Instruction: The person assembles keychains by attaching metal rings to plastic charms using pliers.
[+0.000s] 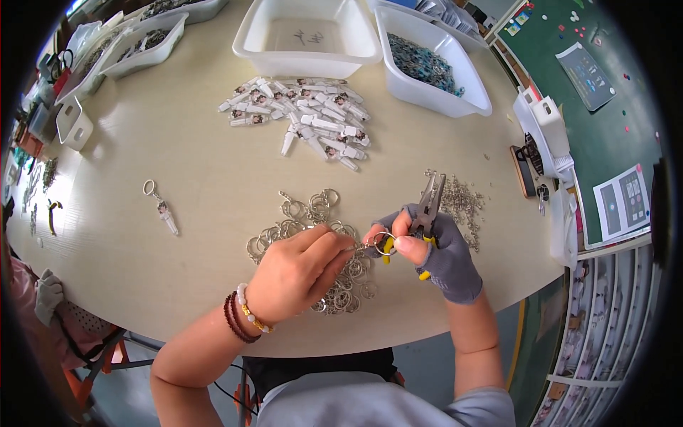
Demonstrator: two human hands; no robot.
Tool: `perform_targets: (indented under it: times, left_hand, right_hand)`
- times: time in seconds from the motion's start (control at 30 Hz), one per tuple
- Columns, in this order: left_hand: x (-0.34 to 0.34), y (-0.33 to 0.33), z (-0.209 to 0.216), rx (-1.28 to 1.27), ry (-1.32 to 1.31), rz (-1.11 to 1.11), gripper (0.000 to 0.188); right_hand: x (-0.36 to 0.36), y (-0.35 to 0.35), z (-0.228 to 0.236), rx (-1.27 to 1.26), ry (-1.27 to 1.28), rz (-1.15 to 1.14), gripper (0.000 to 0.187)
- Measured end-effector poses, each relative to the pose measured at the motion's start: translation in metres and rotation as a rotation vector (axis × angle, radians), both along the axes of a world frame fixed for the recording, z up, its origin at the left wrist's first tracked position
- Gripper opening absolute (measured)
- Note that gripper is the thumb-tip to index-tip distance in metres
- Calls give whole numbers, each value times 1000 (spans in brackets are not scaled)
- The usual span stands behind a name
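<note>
My bare left hand (299, 267), with beaded bracelets at the wrist, pinches the short chain of a silver key ring (377, 236). In a grey fingerless glove, my right hand (452, 260) grips the ring between thumb and fingertip. The same hand also holds pliers (430, 199) with yellow handles, their jaws pointing away from me. Below and behind my left hand lies a heap of key rings with chains (341, 295). Tiny metal fittings (462, 203) are scattered just beyond the pliers. One key chain with a white pendant (166, 215) lies apart on the left.
White slim pendants (313, 121) are piled mid-table. Behind them stand a white bin (306, 60) and another with bluish small pieces (427, 67). More trays (146, 46) line the far left. A co-worker's gloved hand (48, 295) is at the left edge.
</note>
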State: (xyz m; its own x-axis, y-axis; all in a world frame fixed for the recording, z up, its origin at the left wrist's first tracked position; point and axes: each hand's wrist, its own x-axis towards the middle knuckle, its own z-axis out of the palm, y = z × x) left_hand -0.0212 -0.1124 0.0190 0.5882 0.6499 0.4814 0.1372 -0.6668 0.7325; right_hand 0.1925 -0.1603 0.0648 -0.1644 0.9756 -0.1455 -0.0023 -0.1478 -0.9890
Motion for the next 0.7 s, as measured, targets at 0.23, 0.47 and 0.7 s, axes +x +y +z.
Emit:
perform_targets:
  times: [0.23, 0.47, 0.7]
  left_hand:
    - [-1, 2, -3, 106, 30, 15, 11]
    - [-1, 1, -3, 128, 22, 18, 12]
    - [-3, 0, -2, 121, 23, 13, 13]
  right_hand:
    - [0, 2, -3, 10, 11, 6, 13]
    - [0, 1, -3, 24, 31, -12, 10]
    - [2, -1, -3, 34, 21, -17, 10]
